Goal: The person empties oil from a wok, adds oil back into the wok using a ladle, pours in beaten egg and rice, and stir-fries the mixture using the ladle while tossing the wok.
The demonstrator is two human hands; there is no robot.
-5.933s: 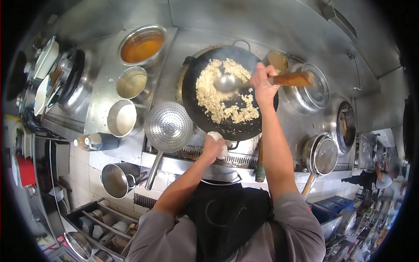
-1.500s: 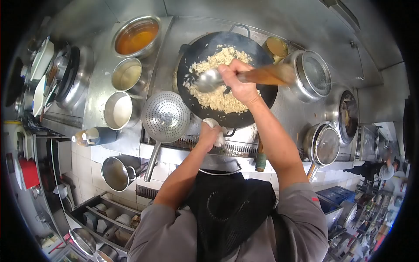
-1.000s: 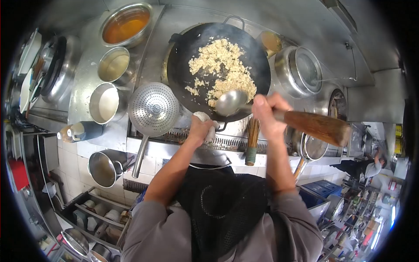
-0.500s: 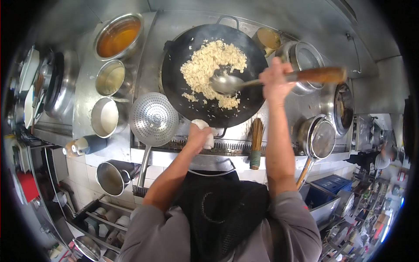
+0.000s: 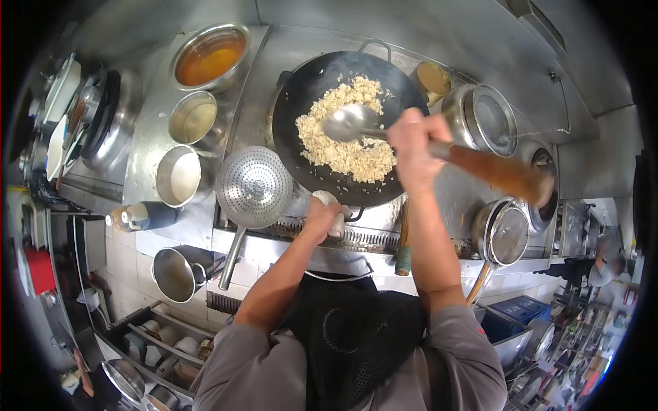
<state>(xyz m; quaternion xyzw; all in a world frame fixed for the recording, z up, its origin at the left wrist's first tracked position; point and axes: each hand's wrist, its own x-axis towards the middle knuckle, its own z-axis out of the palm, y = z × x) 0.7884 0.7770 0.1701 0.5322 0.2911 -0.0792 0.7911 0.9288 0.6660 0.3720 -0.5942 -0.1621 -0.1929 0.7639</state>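
Loose pale fried rice lies in a black wok on the range, with stray grains around the main heap. My right hand is closed around the shaft of a wok ladle, near its wooden handle, which points right and is blurred. The ladle's metal bowl is over the rice; whether it touches the grains I cannot tell. At the wok's near rim, my left hand grips a folded white cloth beside the near loop handle. The cloth hides what lies under it.
Left of the wok are a perforated skimmer, a bowl of orange liquid and two metal pots. A bamboo brush lies partly behind my right forearm. Wire strainers rest at right. Another person is in the right background.
My right hand has moved left, and the ladle's bowl has shifted up, its handle tilting downward. The rice is spread differently in the wok. My left hand keeps holding the cloth; the view has shifted.
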